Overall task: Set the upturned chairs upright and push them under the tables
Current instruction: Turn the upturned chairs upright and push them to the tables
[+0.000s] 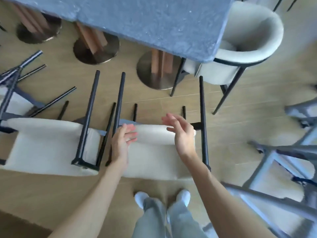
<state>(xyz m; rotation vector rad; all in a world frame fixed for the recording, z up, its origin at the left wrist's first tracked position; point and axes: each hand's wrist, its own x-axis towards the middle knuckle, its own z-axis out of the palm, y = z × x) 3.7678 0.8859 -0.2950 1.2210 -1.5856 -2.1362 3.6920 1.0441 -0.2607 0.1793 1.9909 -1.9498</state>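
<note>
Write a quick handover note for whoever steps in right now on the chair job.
Left hand and right hand: both open, empty, reaching toward the upturned chair straight ahead, not gripping it yet.
Second upturned chair lies to its left; more tipped chairs at both frame edges, blurred.
Done: one upright chair stands tucked at the table corner.
Left: right each fallen chair and push it under.

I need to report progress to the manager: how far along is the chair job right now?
Done: one grey chair stands upright, tucked at the dark table. In hand: both hands, left hand and right hand, reach open over the upturned chair in front, with no grip on it yet. Left: that chair, another upturned chair beside it, and more at the left edge and blurred on the right.
</note>
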